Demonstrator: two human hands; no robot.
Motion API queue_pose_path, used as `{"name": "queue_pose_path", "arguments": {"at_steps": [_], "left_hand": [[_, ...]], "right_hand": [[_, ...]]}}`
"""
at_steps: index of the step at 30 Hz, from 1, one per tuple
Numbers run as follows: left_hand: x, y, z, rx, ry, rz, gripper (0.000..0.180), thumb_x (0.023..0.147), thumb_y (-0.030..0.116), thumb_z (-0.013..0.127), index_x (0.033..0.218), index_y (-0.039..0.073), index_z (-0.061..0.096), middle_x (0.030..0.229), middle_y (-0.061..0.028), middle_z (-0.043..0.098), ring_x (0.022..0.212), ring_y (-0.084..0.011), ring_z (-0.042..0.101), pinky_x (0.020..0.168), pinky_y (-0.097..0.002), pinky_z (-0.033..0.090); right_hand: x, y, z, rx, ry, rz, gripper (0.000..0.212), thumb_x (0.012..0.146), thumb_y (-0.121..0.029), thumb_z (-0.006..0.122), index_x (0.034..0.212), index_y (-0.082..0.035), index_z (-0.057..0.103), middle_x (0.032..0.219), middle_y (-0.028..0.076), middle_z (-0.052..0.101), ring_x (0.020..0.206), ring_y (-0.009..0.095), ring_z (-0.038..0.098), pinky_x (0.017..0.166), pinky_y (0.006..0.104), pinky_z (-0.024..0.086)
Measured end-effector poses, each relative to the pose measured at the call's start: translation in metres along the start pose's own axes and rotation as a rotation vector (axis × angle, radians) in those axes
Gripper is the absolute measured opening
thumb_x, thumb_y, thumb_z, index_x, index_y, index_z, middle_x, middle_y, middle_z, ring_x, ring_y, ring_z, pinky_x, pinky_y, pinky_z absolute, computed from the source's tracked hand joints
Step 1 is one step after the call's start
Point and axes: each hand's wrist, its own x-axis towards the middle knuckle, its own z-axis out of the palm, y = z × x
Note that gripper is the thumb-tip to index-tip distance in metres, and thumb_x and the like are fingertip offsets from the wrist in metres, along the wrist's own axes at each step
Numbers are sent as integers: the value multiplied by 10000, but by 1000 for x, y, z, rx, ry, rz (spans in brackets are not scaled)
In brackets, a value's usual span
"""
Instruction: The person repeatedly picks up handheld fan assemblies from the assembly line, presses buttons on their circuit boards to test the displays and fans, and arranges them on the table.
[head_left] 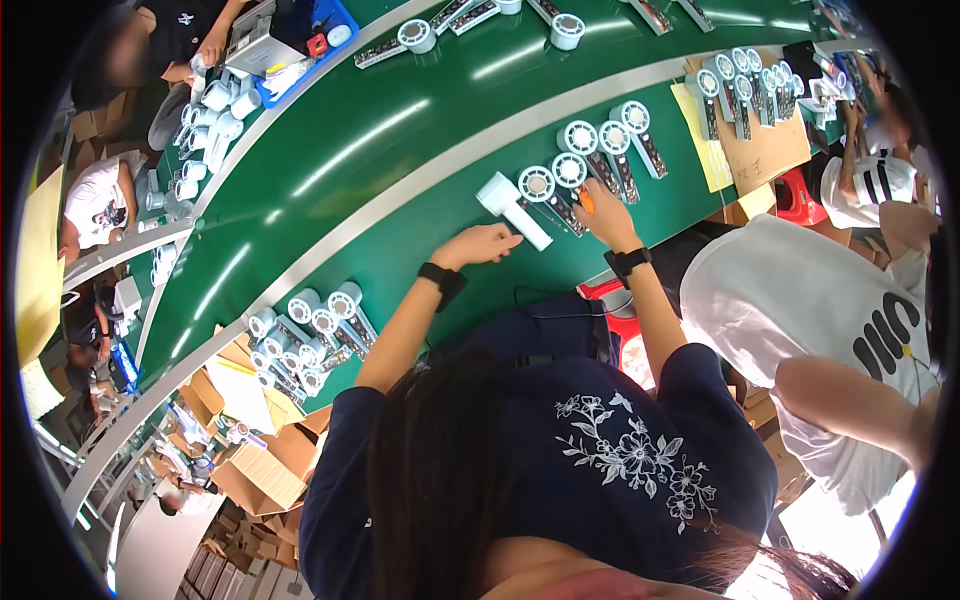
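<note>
My left hand (pixel 484 245) is curled at the left of a pale handheld fan shell (pixel 515 210) lying face down with its white handle toward me. Its fingertips come close to that handle; whether they pinch anything is hidden. In my right hand (pixel 608 218) is an orange tool handle (pixel 586 202), mostly covered by the fingers. Just beyond it lie open handheld fans with round grilles and dark inner parts along the handles: one fan (pixel 537 184) beside the shell, another fan (pixel 570 170) at my right fingers, and several more farther right.
A cluster of fans (pixel 305 335) lies at the left near the table edge. More fans (pixel 740 80) rest on cardboard (pixel 760 150) at the right. A metal rail (pixel 400 185) divides my strip from the green belt (pixel 350 130). Co-workers sit at right and far left.
</note>
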Motion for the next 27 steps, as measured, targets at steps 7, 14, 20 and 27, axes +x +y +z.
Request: {"name": "queue_pose_path", "arguments": {"at_steps": [7, 14, 20, 27], "left_hand": [[-52, 27, -150, 301, 647, 210, 242, 865, 238, 573, 985, 27, 579, 871, -95, 649, 803, -195, 625, 729, -307, 479], [-8, 30, -268, 871, 1267, 292, 457, 738, 143, 665, 1159, 72, 501, 1121, -136, 559, 1055, -305, 526, 870, -392, 436], [24, 5, -323, 1068, 1157, 248, 485, 694, 188, 685, 1136, 79, 518, 1116, -137, 548, 1010, -321, 540, 851, -391, 450], [27, -16, -309, 599, 861, -35, 450, 787, 240, 619, 1149, 10, 485, 884, -113, 583, 782, -249, 620, 711, -379, 506]], "right_hand": [[90, -46, -78, 5, -272, 1, 362, 877, -367, 534, 1038, -51, 605, 936, 185, 628, 836, 398, 603, 718, 436, 477], [243, -32, -36, -359, 348, 113, 683, 748, -539, 621, 1210, -57, 476, 1072, 192, 565, 889, 338, 607, 750, 430, 505], [312, -36, -17, -293, -35, 317, 697, 715, -518, 658, 1227, -90, 458, 1123, 197, 537, 948, 363, 583, 782, 447, 505], [291, -23, -44, -477, -254, 39, 553, 738, -249, 695, 1217, -104, 459, 1172, 197, 510, 1030, 369, 546, 810, 433, 494]]}}
